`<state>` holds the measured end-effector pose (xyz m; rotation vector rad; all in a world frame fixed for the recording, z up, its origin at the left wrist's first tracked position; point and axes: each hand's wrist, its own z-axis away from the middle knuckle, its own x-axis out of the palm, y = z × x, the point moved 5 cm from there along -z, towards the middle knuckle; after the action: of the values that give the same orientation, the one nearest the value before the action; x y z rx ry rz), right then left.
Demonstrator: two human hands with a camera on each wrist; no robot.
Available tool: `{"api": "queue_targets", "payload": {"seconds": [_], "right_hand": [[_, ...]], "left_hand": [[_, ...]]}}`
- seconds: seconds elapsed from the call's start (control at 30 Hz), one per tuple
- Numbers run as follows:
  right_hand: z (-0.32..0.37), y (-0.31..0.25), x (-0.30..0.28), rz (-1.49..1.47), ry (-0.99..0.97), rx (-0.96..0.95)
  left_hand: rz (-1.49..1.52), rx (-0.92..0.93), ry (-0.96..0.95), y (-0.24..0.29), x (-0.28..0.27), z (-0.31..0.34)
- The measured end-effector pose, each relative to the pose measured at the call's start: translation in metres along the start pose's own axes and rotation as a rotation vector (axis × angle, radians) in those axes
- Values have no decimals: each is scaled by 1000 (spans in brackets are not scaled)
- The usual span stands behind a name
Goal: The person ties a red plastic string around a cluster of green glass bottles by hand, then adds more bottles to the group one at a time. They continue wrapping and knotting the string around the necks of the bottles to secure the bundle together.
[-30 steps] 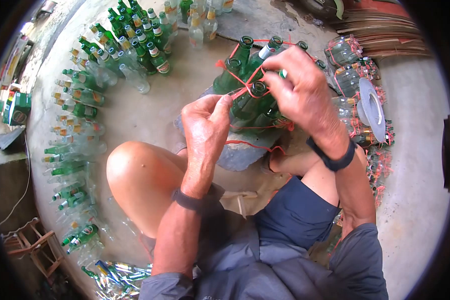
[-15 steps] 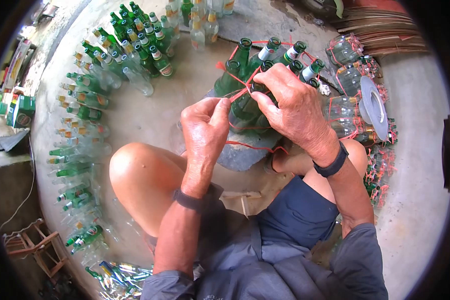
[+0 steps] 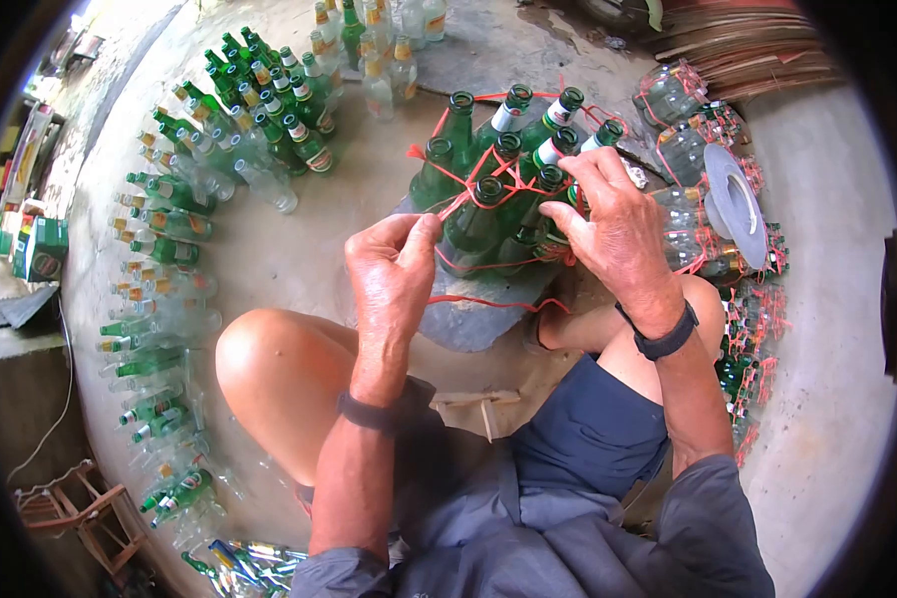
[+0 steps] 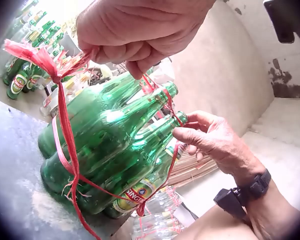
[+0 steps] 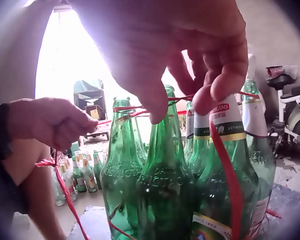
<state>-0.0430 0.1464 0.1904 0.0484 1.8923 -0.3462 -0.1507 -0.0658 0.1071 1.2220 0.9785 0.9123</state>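
Observation:
A bundle of green glass bottles (image 3: 483, 224) stands upright on a grey slab (image 3: 473, 324), with red plastic string (image 3: 513, 186) wound around and across the necks. My left hand (image 3: 394, 269), at the bundle's near left, pinches a string end between thumb and curled fingers. The string runs from there to the necks. My right hand (image 3: 618, 234) is bent over the right-hand necks, its thumb (image 5: 157, 107) and fingertips on the string at either side of a neck. A knotted, frayed string tail (image 4: 55, 75) hangs below my left hand.
Many loose green and clear bottles (image 3: 164, 219) line the floor at left and back. String-tied bottle bundles (image 3: 683, 149) stand at right, with a grey hat (image 3: 736, 204) on them. A wooden rack (image 3: 90, 513) is at lower left.
My right hand came down and drew away to the right, with the string spread across the necks. My left hand keeps its pinch, slightly lower. The head view has shifted a little.

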Motion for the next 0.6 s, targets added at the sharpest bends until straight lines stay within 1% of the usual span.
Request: {"api": "queue_targets", "payload": {"seconds": [0.07, 0.17, 0.27, 0.33, 0.43, 0.6], "right_hand": [[-2, -4, 0, -60, -36, 33], [-4, 0, 5, 1, -56, 67], [-5, 3, 10, -7, -69, 96], [-5, 3, 10, -5, -45, 80], [-3, 3, 13, -14, -17, 56], [-6, 3, 10, -75, 11, 65]], "left_hand": [[-6, -17, -10, 2, -1, 0], [-4, -33, -21, 1, -1, 0], [23, -16, -28, 3, 0, 0], [39, 3, -31, 8, -1, 1], [1, -40, -48, 10, -2, 2], [-16, 16, -30, 10, -2, 2]]}}
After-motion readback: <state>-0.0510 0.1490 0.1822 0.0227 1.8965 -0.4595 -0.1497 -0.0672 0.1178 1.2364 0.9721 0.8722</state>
